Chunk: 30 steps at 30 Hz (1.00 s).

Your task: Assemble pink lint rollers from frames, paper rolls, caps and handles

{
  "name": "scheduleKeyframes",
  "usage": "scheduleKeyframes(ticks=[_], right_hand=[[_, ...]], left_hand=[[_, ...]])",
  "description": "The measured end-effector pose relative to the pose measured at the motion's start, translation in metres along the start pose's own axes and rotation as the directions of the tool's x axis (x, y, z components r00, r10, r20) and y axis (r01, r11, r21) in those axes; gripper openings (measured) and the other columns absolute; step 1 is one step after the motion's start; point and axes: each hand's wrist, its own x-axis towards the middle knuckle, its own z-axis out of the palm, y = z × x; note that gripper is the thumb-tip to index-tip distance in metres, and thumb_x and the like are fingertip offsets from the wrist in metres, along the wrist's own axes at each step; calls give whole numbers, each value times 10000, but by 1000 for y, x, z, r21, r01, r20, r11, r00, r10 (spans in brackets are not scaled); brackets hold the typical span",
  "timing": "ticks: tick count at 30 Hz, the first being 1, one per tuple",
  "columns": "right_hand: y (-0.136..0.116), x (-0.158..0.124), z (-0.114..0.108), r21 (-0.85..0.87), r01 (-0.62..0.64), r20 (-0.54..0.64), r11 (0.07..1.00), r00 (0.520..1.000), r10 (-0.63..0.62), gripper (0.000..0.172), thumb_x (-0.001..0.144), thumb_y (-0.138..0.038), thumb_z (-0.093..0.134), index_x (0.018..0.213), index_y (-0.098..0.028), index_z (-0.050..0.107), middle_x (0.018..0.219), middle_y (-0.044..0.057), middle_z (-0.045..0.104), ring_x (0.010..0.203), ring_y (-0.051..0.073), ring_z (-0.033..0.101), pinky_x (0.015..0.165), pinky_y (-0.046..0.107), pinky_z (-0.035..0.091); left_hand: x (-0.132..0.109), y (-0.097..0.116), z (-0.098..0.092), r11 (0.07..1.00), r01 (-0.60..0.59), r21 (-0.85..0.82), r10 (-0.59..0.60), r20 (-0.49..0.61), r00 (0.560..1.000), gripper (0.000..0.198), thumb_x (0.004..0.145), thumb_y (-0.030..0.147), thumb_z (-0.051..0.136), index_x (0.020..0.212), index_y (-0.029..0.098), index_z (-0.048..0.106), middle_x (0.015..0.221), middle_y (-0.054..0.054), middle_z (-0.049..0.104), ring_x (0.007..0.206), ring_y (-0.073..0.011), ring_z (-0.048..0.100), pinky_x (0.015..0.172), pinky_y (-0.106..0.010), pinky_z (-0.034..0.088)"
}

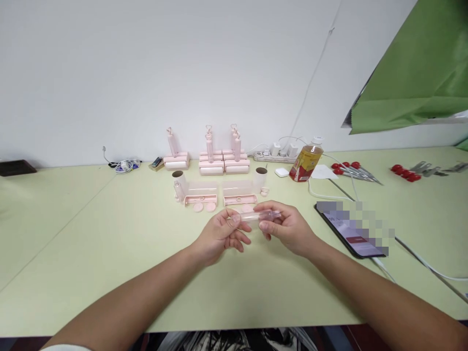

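A clear pinkish tube lies level between my two hands, above the pale green table. My left hand pinches its left end between thumb and forefinger, the other fingers loosely spread. At the tube's right end, my right hand holds it with thumb and fingers. Just beyond are two open pink trays with translucent covers, and pink discs lie in front of the left one. Cardboard-cored white rolls stand at either side.
Several finished-looking pink boxes and upright handles stand by the wall. To the right are a power strip, a bottle, a phone with white cables, and red-handled tools. A dark object lies far left.
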Motion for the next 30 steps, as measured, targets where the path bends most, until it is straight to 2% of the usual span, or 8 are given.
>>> scheduleKeyframes(ticks=[3, 5, 6, 9, 14, 20, 26, 30], right_hand=[[-12, 10, -16, -228, 85, -235, 970, 962, -140, 306, 748, -449, 680, 882, -176, 644, 595, -15, 525, 486, 121, 456, 465, 269, 379], [-14, 26, -37, -437, 33, -385, 899, 896, -220, 244, 773, -421, 648, 792, -177, 632, 603, -5, 529, 517, 129, 457, 487, 268, 361], [-12, 34, -46, -517, -29, -409, 855, 886, -217, 234, 775, -409, 641, 739, -179, 616, 588, -10, 514, 522, 128, 448, 491, 264, 342], [4, 57, -62, -677, -153, -355, 720, 925, -137, 264, 770, -404, 628, 647, -186, 548, 556, -23, 496, 523, 126, 433, 497, 258, 300], [28, 76, -50, -783, -193, -287, 591, 956, -67, 303, 779, -451, 620, 650, -183, 563, 603, 4, 591, 565, 146, 504, 529, 257, 294], [27, 82, -41, -784, -237, -309, 573, 951, -30, 289, 796, -437, 615, 704, -167, 656, 633, 37, 647, 603, 172, 560, 552, 261, 315], [26, 66, -43, -779, -255, -306, 573, 952, 9, 390, 789, -489, 634, 946, -142, 719, 769, 68, 723, 705, 201, 633, 597, 260, 378], [25, 45, -48, -800, -276, -303, 533, 952, 37, 460, 869, -553, 506, 1020, -166, 703, 854, 71, 740, 754, 207, 654, 609, 261, 411]], left_hand=[[0, -11, 2, 990, 39, 136, -42, 15, 999, 483, 798, 529, 666, 1090, 212, 447, 849, -27, 663, 573, -132, 654, 425, -208, 483], [1, -15, -1, 970, 57, 236, -57, -6, 998, 486, 802, 529, 657, 1115, 208, 471, 842, -23, 646, 559, -113, 629, 421, -195, 461], [2, -16, -3, 959, 63, 276, -60, -17, 998, 472, 799, 529, 658, 1093, 196, 497, 833, -24, 637, 562, -107, 620, 425, -191, 456], [4, -18, -7, 937, 76, 340, -69, -34, 997, 454, 771, 533, 673, 1008, 169, 543, 812, -28, 616, 573, -110, 608, 428, -197, 449], [4, -20, -10, 904, 82, 419, -79, -24, 997, 352, 790, 481, 640, 931, 168, 562, 730, 8, 565, 504, -80, 510, 420, -198, 392], [-3, -17, -14, 731, -50, 680, 20, 52, 998, 196, 848, 355, 567, 876, 166, 607, 626, 48, 472, 544, -69, 396, 493, -190, 322], [-6, -13, -11, 655, -72, 752, 6, 91, 996, 179, 863, 334, 529, 854, 174, 610, 620, 49, 468, 551, -77, 382, 499, -196, 313], [-7, -14, -11, 637, -98, 765, 11, 119, 993, 174, 862, 333, 528, 846, 179, 607, 612, 50, 468, 548, -80, 380, 504, -198, 315]])
